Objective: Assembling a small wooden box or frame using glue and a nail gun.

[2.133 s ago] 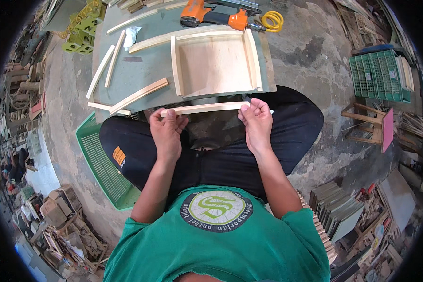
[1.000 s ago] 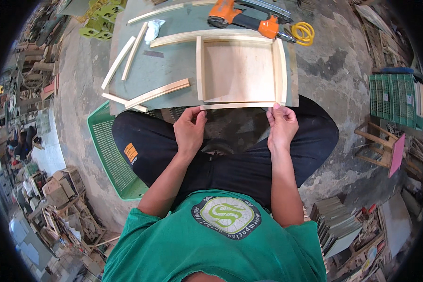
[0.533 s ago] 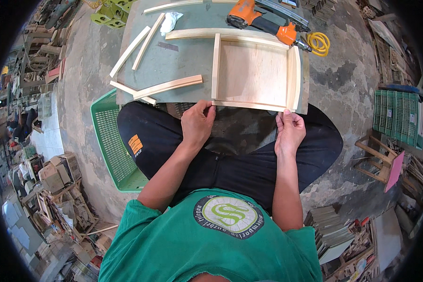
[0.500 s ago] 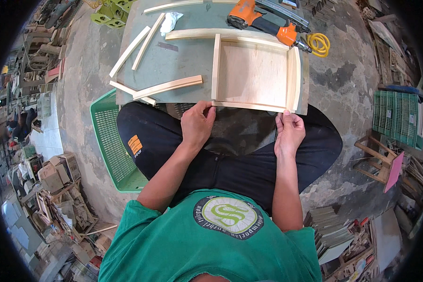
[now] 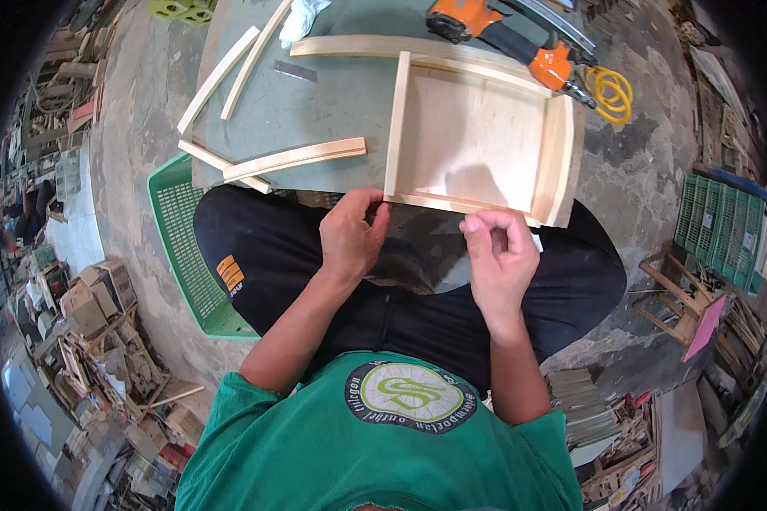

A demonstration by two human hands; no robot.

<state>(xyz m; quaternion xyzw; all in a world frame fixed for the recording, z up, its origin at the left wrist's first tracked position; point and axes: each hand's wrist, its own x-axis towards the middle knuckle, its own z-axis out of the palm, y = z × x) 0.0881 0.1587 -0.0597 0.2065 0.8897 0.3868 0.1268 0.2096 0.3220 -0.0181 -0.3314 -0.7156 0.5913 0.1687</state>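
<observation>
A shallow wooden tray frame (image 5: 398,128) with a pale plywood bottom (image 5: 477,136) lies at the near right of the grey-green work table (image 5: 315,115). Its near side is a thin wooden strip (image 5: 439,203) along the table edge. My left hand (image 5: 354,237) is closed, thumb and forefinger pinching the frame's near left corner. My right hand (image 5: 503,264) is raised just in front of the strip toward its right end, thumb and forefinger pressed together. Whether anything small sits between those fingertips is hidden. A small white piece (image 5: 536,242) shows behind that hand.
An orange and black nail gun (image 5: 520,51) with a coiled yellow hose (image 5: 609,94) lies at the far right. Loose wooden strips (image 5: 298,157), a thin metal plate (image 5: 295,71) and a white crumpled piece (image 5: 302,21) are left. A green crate (image 5: 179,247) stands beside my left leg.
My right hand has come off the frame's near right corner and moved left and toward me. My left hand stays at the near left corner. The whole view has shifted slightly.
</observation>
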